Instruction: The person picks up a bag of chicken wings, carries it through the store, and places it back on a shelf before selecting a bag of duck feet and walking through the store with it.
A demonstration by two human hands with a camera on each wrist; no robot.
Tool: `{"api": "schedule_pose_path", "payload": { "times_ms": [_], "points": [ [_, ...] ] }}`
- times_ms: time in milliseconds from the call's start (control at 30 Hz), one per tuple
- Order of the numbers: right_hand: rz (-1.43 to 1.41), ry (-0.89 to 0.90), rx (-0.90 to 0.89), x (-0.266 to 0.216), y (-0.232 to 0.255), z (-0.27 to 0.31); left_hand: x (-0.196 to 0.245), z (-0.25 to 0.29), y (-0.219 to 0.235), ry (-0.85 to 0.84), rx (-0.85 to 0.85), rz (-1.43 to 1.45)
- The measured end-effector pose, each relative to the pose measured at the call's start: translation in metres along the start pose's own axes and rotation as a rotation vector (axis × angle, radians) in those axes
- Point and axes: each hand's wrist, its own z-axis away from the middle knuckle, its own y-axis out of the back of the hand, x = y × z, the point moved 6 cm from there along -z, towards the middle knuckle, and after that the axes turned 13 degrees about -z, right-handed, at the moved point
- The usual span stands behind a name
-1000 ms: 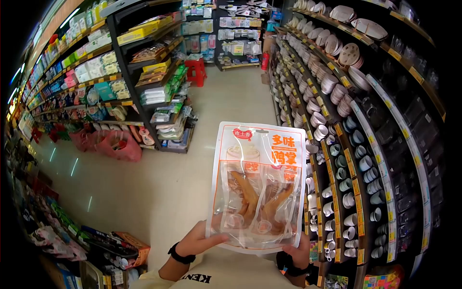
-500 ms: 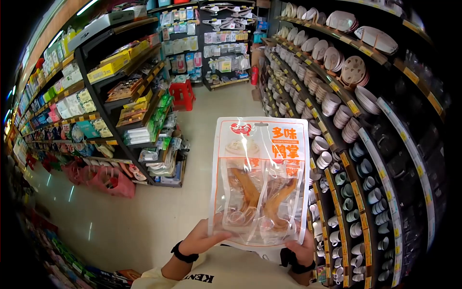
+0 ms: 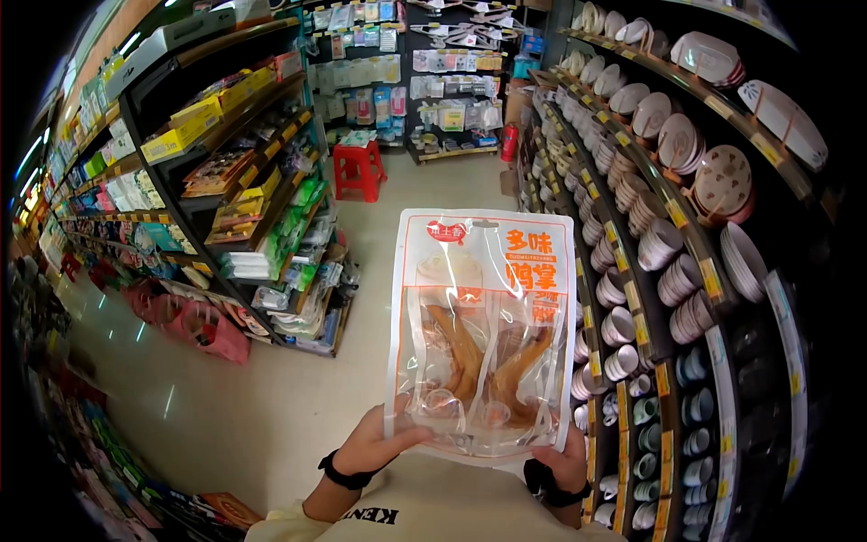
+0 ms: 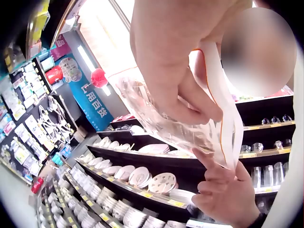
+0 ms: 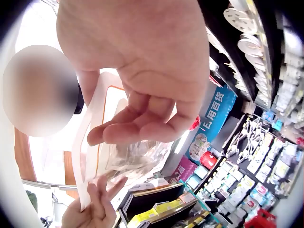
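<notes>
A clear-fronted plastic food package (image 3: 483, 334) with white edges and orange print is held upright in front of the body in the head view. My left hand (image 3: 372, 443) pinches its lower left corner, thumb across the front. At the lower right corner my right hand (image 3: 564, 462) grips it the same way. From the left wrist view, the left hand (image 4: 175, 61) has its fingers curled behind the package (image 4: 166, 121). The right wrist view shows the right hand's (image 5: 142, 76) fingers bent against the back of the package (image 5: 137, 154).
Shelves of bowls and plates (image 3: 657, 244) line the right side. On the left stands a shelf unit with yellow boxes (image 3: 185, 126), and pink bags (image 3: 203, 330) sit low beside it. A red stool (image 3: 358, 172) and a fire extinguisher (image 3: 509, 143) are farther down the aisle.
The view has shifted, bringing the right-hand shelves and stool closer than a second ago. Both hands keep their hold on the package, which has moved slightly up in the view.
</notes>
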Motion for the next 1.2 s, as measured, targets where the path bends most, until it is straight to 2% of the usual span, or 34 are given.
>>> {"api": "schedule_pose_path", "payload": {
  "times_ms": [33,133,200,300,400,533,667,833,900,1033,1100,1200],
  "points": [
    [0.000,0.028,-0.021,-0.010,0.006,-0.013,-0.001,-0.013,-0.001,-0.005,0.007,-0.001],
    [-0.005,-0.036,-0.058,-0.025,0.034,-0.044,0.004,-0.052,-0.014,-0.065,-0.004,-0.059],
    [0.019,-0.048,-0.120,-0.029,0.051,-0.064,0.018,-0.070,-0.022,-0.158,0.107,0.082],
    [0.004,-0.096,-0.126,-0.023,0.076,-0.081,0.007,-0.086,-0.026,-0.079,0.151,0.108],
    [-0.035,-0.148,-0.124,-0.022,0.082,-0.097,0.005,-0.100,-0.025,-0.077,0.189,0.176],
    [-0.073,-0.187,-0.115,-0.016,0.086,-0.125,0.007,-0.118,-0.016,-0.068,0.229,0.112],
    [-0.045,-0.146,-0.143,-0.009,0.094,-0.147,0.017,-0.126,-0.006,-0.022,0.247,0.123],
    [-0.071,-0.169,-0.167,0.005,0.072,-0.172,0.019,-0.116,0.017,-0.046,0.293,-0.019],
    [-0.103,-0.192,-0.242,0.012,0.056,-0.181,0.020,-0.106,0.032,-0.032,0.413,0.091],
    [-0.141,-0.221,-0.378,0.024,0.008,-0.202,0.022,-0.075,0.062,-0.015,0.505,0.077],
    [-0.193,-0.265,-0.445,0.035,-0.016,-0.209,0.030,-0.055,0.077,-0.053,0.536,-0.060],
    [-0.266,-0.316,-0.560,0.052,-0.053,-0.217,0.030,-0.026,0.094,-0.047,0.640,-0.027]
  ]
}}
